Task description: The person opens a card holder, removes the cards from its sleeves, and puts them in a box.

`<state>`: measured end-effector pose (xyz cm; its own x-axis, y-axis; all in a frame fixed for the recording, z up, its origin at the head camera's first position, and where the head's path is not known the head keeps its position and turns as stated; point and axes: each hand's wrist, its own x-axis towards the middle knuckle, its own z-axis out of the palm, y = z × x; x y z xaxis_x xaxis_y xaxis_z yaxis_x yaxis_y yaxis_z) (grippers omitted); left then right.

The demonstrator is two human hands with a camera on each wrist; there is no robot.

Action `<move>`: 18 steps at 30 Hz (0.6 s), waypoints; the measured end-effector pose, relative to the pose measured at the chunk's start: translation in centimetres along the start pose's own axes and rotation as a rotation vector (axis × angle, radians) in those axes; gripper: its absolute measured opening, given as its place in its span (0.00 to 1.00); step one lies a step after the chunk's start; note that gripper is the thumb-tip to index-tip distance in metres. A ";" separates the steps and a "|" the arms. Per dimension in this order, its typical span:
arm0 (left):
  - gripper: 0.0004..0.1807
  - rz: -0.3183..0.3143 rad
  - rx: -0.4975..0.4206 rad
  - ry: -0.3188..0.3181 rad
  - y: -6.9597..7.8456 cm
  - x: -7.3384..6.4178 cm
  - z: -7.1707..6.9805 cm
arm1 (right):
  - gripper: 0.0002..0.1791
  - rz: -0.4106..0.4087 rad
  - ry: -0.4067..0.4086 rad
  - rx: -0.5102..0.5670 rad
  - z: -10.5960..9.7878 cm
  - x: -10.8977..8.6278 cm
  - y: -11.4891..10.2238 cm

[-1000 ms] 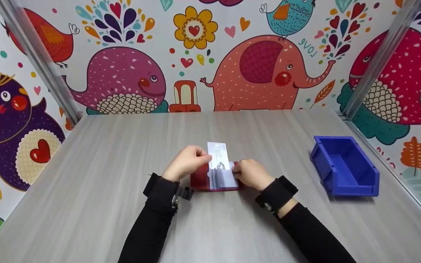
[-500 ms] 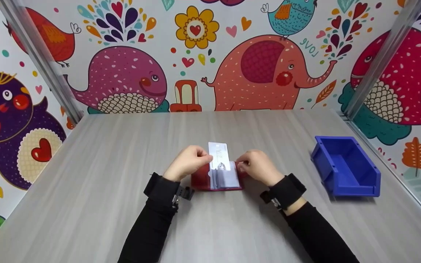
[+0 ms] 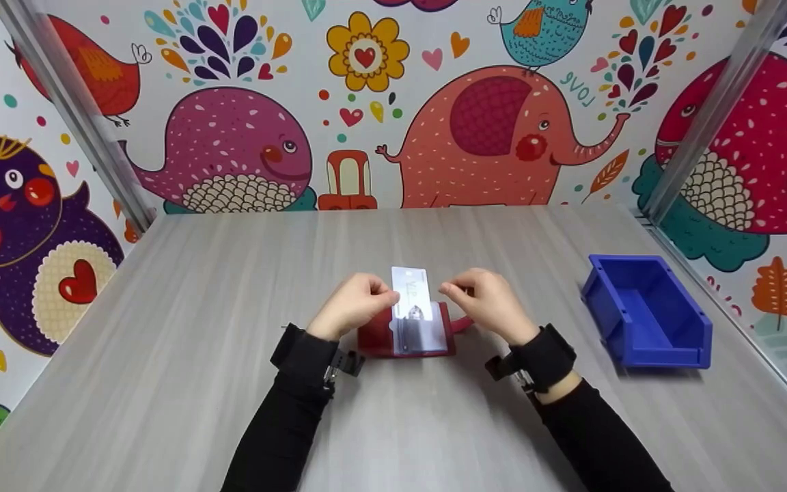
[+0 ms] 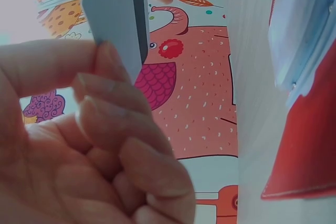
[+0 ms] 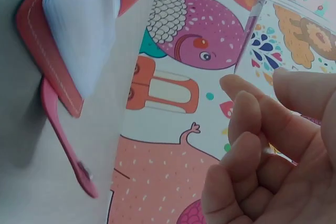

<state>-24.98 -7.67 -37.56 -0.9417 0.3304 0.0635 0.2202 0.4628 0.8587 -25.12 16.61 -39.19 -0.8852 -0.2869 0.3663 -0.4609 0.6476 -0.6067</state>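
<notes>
A red card holder [image 3: 374,335] lies opened on the table, with clear plastic sleeves [image 3: 427,336] inside. Above its sleeves stands a pale printed card [image 3: 410,283], pinched at its left edge between the thumb and index finger of my left hand [image 3: 352,301]. In the left wrist view the card [image 4: 113,17] shows edge-on, apart from the sleeves. My right hand [image 3: 492,301] hovers right of the card, fingers loosely bent, holding nothing. Below it a pinkish-red strap with a snap [image 5: 65,142] sticks out from the holder's right side.
A blue plastic bin [image 3: 646,314] stands on the right of the wood-grain table [image 3: 229,287]. Cartoon-printed walls [image 3: 359,123] close off the back and both sides, with metal posts at the corners.
My right hand has let go of the card holder's right side and risen up and away, leaving the strap sticking out. The left hand still pinches the card in nearly the same place.
</notes>
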 end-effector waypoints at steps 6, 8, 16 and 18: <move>0.13 -0.002 -0.009 0.007 0.1 0.0 0.3 | 0.12 0.014 -0.050 0.055 0.5 -0.2 -0.2; 0.12 -0.001 -0.003 0.008 0.2 0.0 0.3 | 0.12 0.022 -0.068 0.073 0.6 -0.3 -0.2; 0.14 0.020 0.012 0.004 0.1 0.2 0.7 | 0.15 0.034 -0.138 0.142 0.7 -0.4 -0.4; 0.14 0.020 0.010 0.003 0.0 0.2 0.8 | 0.16 0.026 -0.150 0.142 0.8 -0.4 -0.4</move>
<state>-24.97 -6.98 -37.96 -0.9380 0.3367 0.0821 0.2412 0.4640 0.8524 -24.64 15.89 -39.66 -0.8915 -0.3803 0.2460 -0.4325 0.5536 -0.7117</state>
